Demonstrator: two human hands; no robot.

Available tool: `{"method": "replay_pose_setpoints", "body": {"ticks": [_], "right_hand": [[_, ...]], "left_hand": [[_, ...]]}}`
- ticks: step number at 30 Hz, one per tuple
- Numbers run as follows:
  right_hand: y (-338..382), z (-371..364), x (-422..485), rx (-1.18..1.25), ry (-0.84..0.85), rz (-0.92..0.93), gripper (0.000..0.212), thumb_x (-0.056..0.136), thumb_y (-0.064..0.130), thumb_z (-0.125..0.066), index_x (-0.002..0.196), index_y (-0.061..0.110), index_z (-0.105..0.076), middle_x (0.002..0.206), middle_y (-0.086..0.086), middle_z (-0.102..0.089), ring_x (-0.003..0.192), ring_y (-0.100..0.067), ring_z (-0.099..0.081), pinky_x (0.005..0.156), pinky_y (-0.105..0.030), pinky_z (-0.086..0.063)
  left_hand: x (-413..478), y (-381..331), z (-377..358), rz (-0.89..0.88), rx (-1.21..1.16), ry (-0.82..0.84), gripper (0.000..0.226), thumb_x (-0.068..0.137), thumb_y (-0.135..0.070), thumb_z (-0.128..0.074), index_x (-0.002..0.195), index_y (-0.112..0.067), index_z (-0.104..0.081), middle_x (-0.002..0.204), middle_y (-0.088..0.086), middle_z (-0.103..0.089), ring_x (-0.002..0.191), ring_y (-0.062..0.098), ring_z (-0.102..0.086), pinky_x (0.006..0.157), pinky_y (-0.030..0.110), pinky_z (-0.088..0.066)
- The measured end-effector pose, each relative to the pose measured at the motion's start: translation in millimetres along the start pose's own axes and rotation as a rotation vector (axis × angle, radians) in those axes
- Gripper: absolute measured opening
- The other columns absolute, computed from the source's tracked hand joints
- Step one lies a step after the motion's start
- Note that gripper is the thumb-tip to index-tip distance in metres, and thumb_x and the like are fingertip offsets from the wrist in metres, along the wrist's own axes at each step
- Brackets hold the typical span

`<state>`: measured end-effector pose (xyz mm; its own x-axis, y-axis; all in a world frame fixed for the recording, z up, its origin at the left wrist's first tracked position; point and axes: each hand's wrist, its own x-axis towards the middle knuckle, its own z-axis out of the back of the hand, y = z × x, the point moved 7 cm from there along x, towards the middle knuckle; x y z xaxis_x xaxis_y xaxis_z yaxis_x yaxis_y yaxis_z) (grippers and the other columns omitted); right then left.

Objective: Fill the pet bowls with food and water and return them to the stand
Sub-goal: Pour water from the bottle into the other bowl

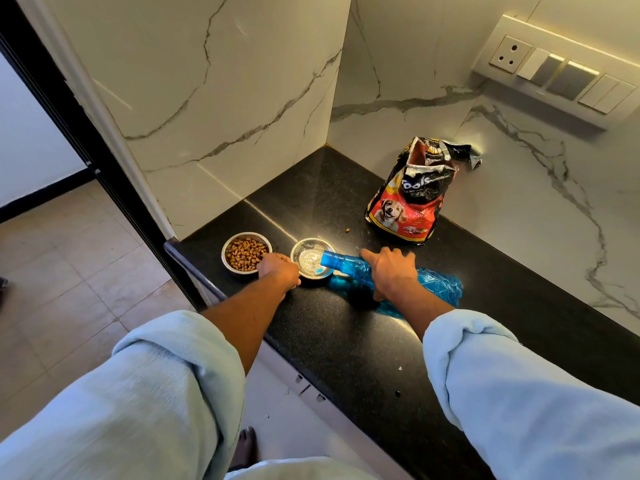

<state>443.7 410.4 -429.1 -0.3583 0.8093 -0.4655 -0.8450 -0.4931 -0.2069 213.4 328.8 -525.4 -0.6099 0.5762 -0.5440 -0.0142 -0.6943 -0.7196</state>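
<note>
A blue bottle is held tipped almost flat low over the black desk at the centre of the frame, its neck gripped by the right hand with the fingers wrapped round it and its mouth placed over the water bowl. The near left rim of that bowl is held by the left hand, fingers curled. Just to the left, a food bowl filled with brown kibble is seen. An opened dog food bag is stood further back at centre right, with one loose pellet lying before it.
</note>
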Motion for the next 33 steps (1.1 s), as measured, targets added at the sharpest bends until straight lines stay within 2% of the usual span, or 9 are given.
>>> {"method": "replay_pose_setpoints", "body": {"ticks": [5, 10, 13, 15, 19, 22, 26, 31, 33], "right_hand": [[1.2, 1.4, -0.8, 0.019, -0.013, 0.005, 0.101, 0.076, 0.031, -0.092, 0.157, 0.036, -0.032, 0.141, -0.014, -0.055, 0.134, -0.037, -0.052, 0.110, -0.059, -0.041], [2.2, 7.5, -3.0, 0.086, -0.045, 0.005, 0.098, 0.074, 0.034, -0.093, 0.153, 0.035, -0.036, 0.136, -0.012, -0.057, 0.129, -0.036, -0.055, 0.107, -0.056, -0.042], [2.2, 14.6, -6.0, 0.155, -0.088, 0.002, 0.096, 0.072, 0.038, -0.092, 0.151, 0.035, -0.036, 0.130, -0.009, -0.059, 0.123, -0.034, -0.059, 0.104, -0.055, -0.045], [0.1, 20.6, -8.8, 0.225, -0.105, 0.004, 0.099, 0.072, 0.041, -0.092, 0.152, 0.035, -0.035, 0.132, -0.009, -0.060, 0.124, -0.034, -0.060, 0.106, -0.055, -0.046], [-12.2, 34.8, -14.9, 0.395, -0.136, -0.026, 0.106, 0.068, 0.039, -0.095, 0.155, 0.035, -0.034, 0.136, -0.006, -0.062, 0.125, -0.033, -0.061, 0.107, -0.055, -0.048], [-24.8, 40.8, -20.4, 0.502, -0.173, -0.036, 0.108, 0.069, 0.037, -0.094, 0.157, 0.035, -0.033, 0.139, -0.005, -0.060, 0.128, -0.032, -0.059, 0.108, -0.055, -0.049], [-43.7, 45.9, -28.7, 0.573, -0.294, -0.034, 0.109, 0.069, 0.043, -0.091, 0.158, 0.035, -0.029, 0.138, -0.005, -0.061, 0.123, -0.031, -0.060, 0.098, -0.048, -0.052], [-85.4, 41.0, -41.7, 0.994, -0.478, -0.131, 0.095, 0.059, 0.045, -0.092, 0.138, 0.040, -0.041, 0.131, 0.002, -0.064, 0.120, -0.027, -0.064, 0.100, -0.051, -0.056], [-104.4, 34.4, -46.2, 1.166, -0.544, -0.174, 0.090, 0.059, 0.039, -0.095, 0.134, 0.037, -0.046, 0.128, 0.004, -0.065, 0.119, -0.022, -0.064, 0.100, -0.048, -0.057]], "left_hand": [[-1.5, -0.9, 0.1, -0.002, -0.004, 0.006, 0.019, 0.098, -0.008, -0.070, 0.117, -0.005, -0.069, 0.098, 0.013, -0.075, 0.081, 0.018, -0.076, 0.080, 0.033, -0.066], [-7.1, -6.6, 0.9, 0.013, 0.053, 0.024, 0.031, 0.103, -0.017, -0.063, 0.131, -0.003, -0.063, 0.105, 0.016, -0.075, 0.069, 0.015, -0.074, 0.051, 0.021, -0.057], [-8.0, -9.5, 4.1, 0.031, 0.126, -0.004, 0.029, 0.103, -0.020, -0.064, 0.124, 0.001, -0.064, 0.092, 0.014, -0.075, 0.077, 0.019, -0.078, 0.068, 0.027, -0.065], [-9.6, -9.7, 7.0, 0.042, 0.181, -0.027, 0.030, 0.099, -0.023, -0.066, 0.121, -0.002, -0.065, 0.095, 0.015, -0.076, 0.081, 0.021, -0.078, 0.078, 0.032, -0.067], [-19.3, -15.6, 11.9, 0.039, 0.263, -0.058, 0.038, 0.093, -0.032, -0.068, 0.120, -0.005, -0.067, 0.102, 0.013, -0.075, 0.082, 0.021, -0.075, 0.074, 0.032, -0.065], [-25.8, -26.5, 12.1, 0.005, 0.282, -0.059, 0.045, 0.090, -0.037, -0.069, 0.121, -0.006, -0.069, 0.107, 0.013, -0.075, 0.092, 0.026, -0.075, 0.080, 0.036, -0.064], [-36.4, -47.7, 6.3, -0.071, 0.258, -0.033, 0.047, 0.092, -0.030, -0.066, 0.131, -0.005, -0.065, 0.121, 0.017, -0.073, 0.107, 0.032, -0.073, 0.084, 0.037, -0.062], [-47.1, -72.6, -13.7, -0.173, 0.263, -0.002, 0.047, 0.096, -0.030, -0.067, 0.136, -0.005, -0.064, 0.132, 0.018, -0.068, 0.118, 0.035, -0.068, 0.095, 0.042, -0.060], [-52.0, -81.0, -27.5, -0.214, 0.245, 0.021, 0.039, 0.096, -0.033, -0.068, 0.124, -0.006, -0.069, 0.127, 0.018, -0.069, 0.116, 0.034, -0.067, 0.099, 0.041, -0.056]]}}
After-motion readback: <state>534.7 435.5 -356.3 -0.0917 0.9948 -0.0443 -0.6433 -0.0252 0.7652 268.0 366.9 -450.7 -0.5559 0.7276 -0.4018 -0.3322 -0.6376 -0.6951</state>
